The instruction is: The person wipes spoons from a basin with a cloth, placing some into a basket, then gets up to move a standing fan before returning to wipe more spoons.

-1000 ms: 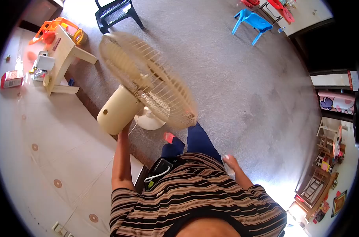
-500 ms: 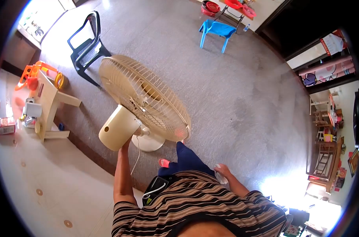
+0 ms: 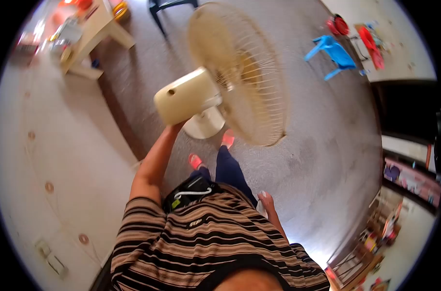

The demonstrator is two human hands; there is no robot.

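A cream standing fan (image 3: 181,97) is in front of me, its wire cage turned to the right and its round base over the floor. My left hand (image 3: 178,126) reaches up to the underside of the motor housing and grips the fan there; its fingers are mostly hidden behind the housing. Low at my right side, my right hand (image 3: 268,199) is closed on a crumpled white cloth (image 3: 261,209). A black pouch (image 3: 189,191) with a white cable hangs at my waist.
A wooden bench (image 3: 98,34) holding several items is by the left wall. Part of a dark chair (image 3: 157,12) shows at the top. A blue plastic stool (image 3: 332,54) stands to the right, near red basins (image 3: 338,25). Cluttered shelves (image 3: 375,233) line the lower right.
My view has turned, so the room appears rotated clockwise. The fan and my left hand now appear higher and farther right. Both pink slippers show now. My right hand still has the cloth.
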